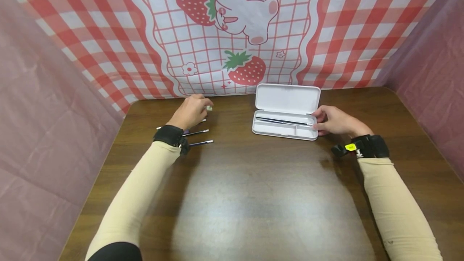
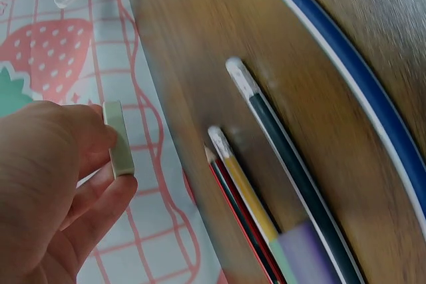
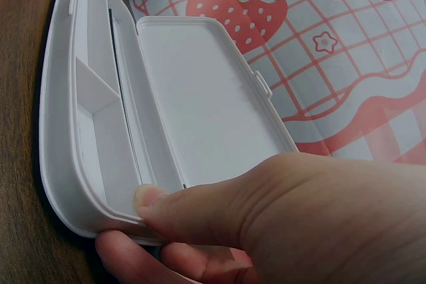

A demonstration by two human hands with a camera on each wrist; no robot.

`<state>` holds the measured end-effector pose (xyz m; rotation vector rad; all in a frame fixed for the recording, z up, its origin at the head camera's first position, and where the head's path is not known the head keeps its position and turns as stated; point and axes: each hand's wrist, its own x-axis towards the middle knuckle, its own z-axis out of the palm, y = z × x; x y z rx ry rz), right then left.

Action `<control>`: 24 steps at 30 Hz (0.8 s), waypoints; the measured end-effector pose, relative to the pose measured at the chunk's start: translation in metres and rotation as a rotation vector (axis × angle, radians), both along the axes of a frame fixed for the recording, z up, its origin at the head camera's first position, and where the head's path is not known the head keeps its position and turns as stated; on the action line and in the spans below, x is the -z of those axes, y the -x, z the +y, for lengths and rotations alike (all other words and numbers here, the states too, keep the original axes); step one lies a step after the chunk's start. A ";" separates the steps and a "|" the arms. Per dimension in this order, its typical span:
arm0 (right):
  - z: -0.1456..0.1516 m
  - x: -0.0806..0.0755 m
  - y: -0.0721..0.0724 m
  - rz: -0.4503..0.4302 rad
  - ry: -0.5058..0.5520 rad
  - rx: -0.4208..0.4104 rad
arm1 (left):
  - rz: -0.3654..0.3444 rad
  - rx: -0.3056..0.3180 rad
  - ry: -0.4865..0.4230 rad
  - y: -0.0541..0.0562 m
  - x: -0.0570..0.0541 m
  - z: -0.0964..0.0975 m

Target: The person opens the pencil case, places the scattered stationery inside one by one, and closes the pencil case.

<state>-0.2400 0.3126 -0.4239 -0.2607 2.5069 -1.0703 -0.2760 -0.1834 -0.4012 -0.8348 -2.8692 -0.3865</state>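
My left hand (image 1: pixel 192 110) pinches a small pale green block that looks like an eraser (image 2: pixel 118 141) between thumb and fingers, at the table's back left. Below that hand lie several pencils: a blue-and-white one (image 2: pixel 346 64), a dark green one (image 2: pixel 286 147), a yellow one (image 2: pixel 243 181) and a sharpened red-and-black one (image 2: pixel 243 214). A white pencil case (image 1: pixel 268 133) lies open at the back right, its lid raised. Dark pencils (image 1: pixel 282 121) lie in its long rear compartment. My right hand (image 1: pixel 337 121) grips the case's right end, thumb over the rim and fingers at the outer wall.
A strawberry-patterned checked cloth (image 1: pixel 203 51) hangs along the table's back edge, right behind the lid. Pink curtains (image 1: pixel 43 132) flank both sides. A blurred purple thing (image 2: pixel 306 251) lies among the pencils on the brown wooden table (image 1: pixel 235 188).
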 end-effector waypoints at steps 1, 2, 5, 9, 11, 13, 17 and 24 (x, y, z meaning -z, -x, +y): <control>0.000 0.000 0.000 0.000 0.000 -0.001 | 0.005 0.005 0.003 -0.002 -0.001 0.002; -0.001 -0.001 0.000 -0.001 -0.001 -0.001 | 0.008 0.009 0.000 -0.002 -0.001 0.004; -0.001 -0.002 -0.001 0.002 -0.004 -0.005 | 0.031 0.043 -0.022 -0.003 0.000 0.010; -0.001 -0.002 -0.001 0.005 -0.010 -0.009 | 0.045 0.097 -0.055 0.004 0.013 0.016; -0.001 -0.003 -0.002 0.005 -0.009 -0.010 | 0.045 0.117 -0.052 0.002 0.013 0.022; 0.000 -0.002 -0.001 0.006 -0.009 -0.010 | 0.048 0.137 -0.044 0.000 0.013 0.029; 0.000 -0.002 -0.001 0.006 -0.009 -0.012 | 0.068 0.164 -0.007 -0.015 -0.001 0.046; 0.000 -0.002 -0.001 0.007 -0.029 -0.009 | 0.084 0.214 0.009 -0.029 -0.008 0.067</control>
